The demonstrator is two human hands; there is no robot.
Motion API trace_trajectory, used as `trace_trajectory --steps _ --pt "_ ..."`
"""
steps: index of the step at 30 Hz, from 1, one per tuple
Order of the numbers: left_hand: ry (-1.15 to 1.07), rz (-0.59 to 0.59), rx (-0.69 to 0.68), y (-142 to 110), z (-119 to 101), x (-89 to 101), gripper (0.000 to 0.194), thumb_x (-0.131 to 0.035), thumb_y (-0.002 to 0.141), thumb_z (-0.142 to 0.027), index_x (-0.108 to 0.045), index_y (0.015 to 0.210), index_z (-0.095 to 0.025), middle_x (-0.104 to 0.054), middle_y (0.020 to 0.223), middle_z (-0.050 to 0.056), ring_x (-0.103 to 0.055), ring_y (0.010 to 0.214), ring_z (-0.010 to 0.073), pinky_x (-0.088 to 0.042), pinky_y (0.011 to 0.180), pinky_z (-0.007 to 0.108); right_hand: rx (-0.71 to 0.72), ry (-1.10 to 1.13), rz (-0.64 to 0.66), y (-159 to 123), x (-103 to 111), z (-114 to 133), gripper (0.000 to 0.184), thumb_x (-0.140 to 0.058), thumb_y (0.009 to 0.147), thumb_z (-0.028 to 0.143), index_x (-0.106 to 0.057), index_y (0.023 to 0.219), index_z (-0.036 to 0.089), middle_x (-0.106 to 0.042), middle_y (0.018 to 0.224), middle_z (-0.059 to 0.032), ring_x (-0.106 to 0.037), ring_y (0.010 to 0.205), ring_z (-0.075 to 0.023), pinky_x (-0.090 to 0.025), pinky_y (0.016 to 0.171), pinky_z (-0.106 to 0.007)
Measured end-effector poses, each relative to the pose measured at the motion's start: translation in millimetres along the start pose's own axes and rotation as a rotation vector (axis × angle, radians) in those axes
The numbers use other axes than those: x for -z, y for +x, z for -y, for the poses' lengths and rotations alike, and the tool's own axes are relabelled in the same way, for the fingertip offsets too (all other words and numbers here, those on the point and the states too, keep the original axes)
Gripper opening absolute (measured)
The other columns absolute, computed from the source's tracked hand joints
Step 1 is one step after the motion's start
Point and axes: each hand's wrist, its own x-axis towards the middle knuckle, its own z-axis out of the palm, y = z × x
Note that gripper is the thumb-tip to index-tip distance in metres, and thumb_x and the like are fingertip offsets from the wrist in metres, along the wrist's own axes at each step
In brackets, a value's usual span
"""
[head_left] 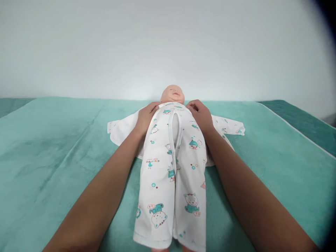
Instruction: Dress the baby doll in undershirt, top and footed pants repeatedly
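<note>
A baby doll (172, 93) lies on its back, head away from me, on a teal blanket (57, 154). White printed trousers (172, 182) with cartoon animals cover its legs and belly. A matching white top (119, 130) is spread flat under it, sleeves out to both sides. My left hand (146, 117) grips the trousers' waistband at the doll's left side, fingers curled. My right hand (201, 115) pinches the waistband on the other side, near the doll's shoulder. The doll's feet are hidden at the bottom edge.
The teal blanket covers a wide bed or table, with a darker teal edge (301, 120) at the right. A plain white wall (168, 45) stands behind the doll's head.
</note>
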Motion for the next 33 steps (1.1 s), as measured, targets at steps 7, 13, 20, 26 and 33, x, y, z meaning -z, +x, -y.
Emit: trace_trajectory --steps 7,13,20,26,33 --pt "0.312 0.108 -0.229 -22.4 3.4 10.6 0.046 -0.048 0.09 -0.032 -0.057 0.135 -0.025 -0.055 0.145 0.004 -0.049 0.132 0.0248 -0.033 0.114 0.041 0.266 0.03 0.136 -19.6 11.2 -1.4 0.037 -0.041 0.092 0.027 -0.069 0.117 0.03 -0.068 0.124 -0.0009 -0.059 0.116 -0.022 -0.042 0.102 -0.04" --pt "0.425 0.046 -0.241 -59.3 4.2 17.8 0.05 -0.045 0.091 -0.034 -0.051 0.139 -0.02 -0.045 0.151 0.01 -0.036 0.141 0.024 -0.025 0.119 0.041 0.173 -0.058 -0.055 -55.5 19.4 -0.7 0.034 -0.047 0.085 0.026 -0.07 0.109 0.022 -0.067 0.124 -0.008 -0.054 0.119 -0.0252 -0.038 0.105 -0.045" --pt "0.424 -0.033 -0.053 -100.3 -32.2 22.2 0.027 -0.048 0.087 -0.027 -0.06 0.11 -0.02 -0.064 0.111 0.011 -0.056 0.105 0.0273 -0.043 0.094 0.041 -0.129 0.013 0.043 -85.5 31.7 10.6 0.02 -0.05 0.082 0.034 -0.065 0.084 0.021 -0.069 0.084 -0.0032 -0.056 0.076 -0.0196 -0.043 0.071 -0.032" --pt "0.126 -0.054 0.186 -102.7 -41.2 17.2 0.03 -0.051 0.084 -0.028 -0.052 0.113 -0.026 -0.066 0.104 0.005 -0.059 0.098 0.0241 -0.046 0.081 0.034 -0.224 0.305 0.156 -77.0 31.4 16.2 0.035 -0.053 0.085 0.049 -0.061 0.068 0.019 -0.065 0.072 -0.0002 -0.05 0.068 -0.0167 -0.041 0.065 -0.03" --pt "-0.182 -0.071 0.263 -107.0 -40.1 12.0 0.038 -0.062 0.078 -0.033 -0.05 0.113 -0.024 -0.059 0.122 0.005 -0.052 0.117 0.0242 -0.045 0.096 0.033 -0.465 0.651 0.29 -81.2 28.9 30.0 0.017 -0.07 0.07 0.033 -0.072 0.083 0.023 -0.074 0.083 -0.0027 -0.064 0.073 -0.0232 -0.052 0.067 -0.035"
